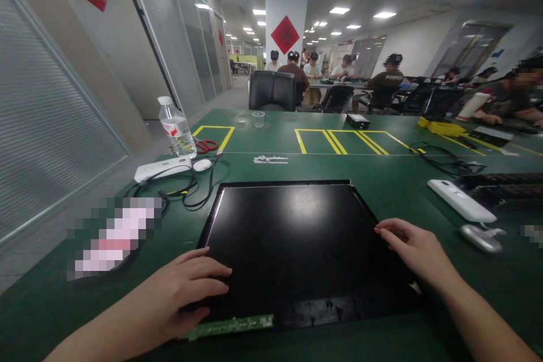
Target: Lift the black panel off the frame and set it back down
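A large black flat panel lies face up on the green table in front of me. A narrow green circuit strip runs along its near left edge. My left hand rests on the panel's near left corner with the fingers stretched flat. My right hand lies on the panel's right edge, fingers extended and lightly apart. Neither hand holds anything.
To the left stand a water bottle, red scissors, a white power strip with black cables and a white mouse. A clear cup sits farther back. At right lie a white device and a grey mouse. People sit at far tables.
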A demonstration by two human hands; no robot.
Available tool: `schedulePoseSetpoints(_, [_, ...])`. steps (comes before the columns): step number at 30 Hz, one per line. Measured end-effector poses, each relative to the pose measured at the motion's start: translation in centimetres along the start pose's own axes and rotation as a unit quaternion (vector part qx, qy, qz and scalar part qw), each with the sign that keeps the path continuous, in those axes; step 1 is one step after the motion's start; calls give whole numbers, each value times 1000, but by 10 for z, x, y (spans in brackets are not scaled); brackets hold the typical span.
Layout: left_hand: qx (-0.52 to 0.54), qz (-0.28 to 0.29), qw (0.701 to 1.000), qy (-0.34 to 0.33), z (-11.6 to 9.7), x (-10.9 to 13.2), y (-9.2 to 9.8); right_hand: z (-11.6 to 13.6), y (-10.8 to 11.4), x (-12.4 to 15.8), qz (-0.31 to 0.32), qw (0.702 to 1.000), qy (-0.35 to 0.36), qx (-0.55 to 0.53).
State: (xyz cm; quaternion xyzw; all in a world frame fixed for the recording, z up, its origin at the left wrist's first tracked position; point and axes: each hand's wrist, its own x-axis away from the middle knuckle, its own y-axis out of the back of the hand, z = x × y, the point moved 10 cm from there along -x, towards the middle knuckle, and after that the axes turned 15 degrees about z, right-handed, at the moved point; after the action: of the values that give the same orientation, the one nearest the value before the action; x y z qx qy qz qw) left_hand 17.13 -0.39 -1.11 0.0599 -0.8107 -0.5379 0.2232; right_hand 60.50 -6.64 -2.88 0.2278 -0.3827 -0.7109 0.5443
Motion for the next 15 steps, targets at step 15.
schedulePoseSetpoints(15, [-26, -76, 991, 107, 32, 8, 15, 0, 1, 0, 11, 1000, 7, -3])
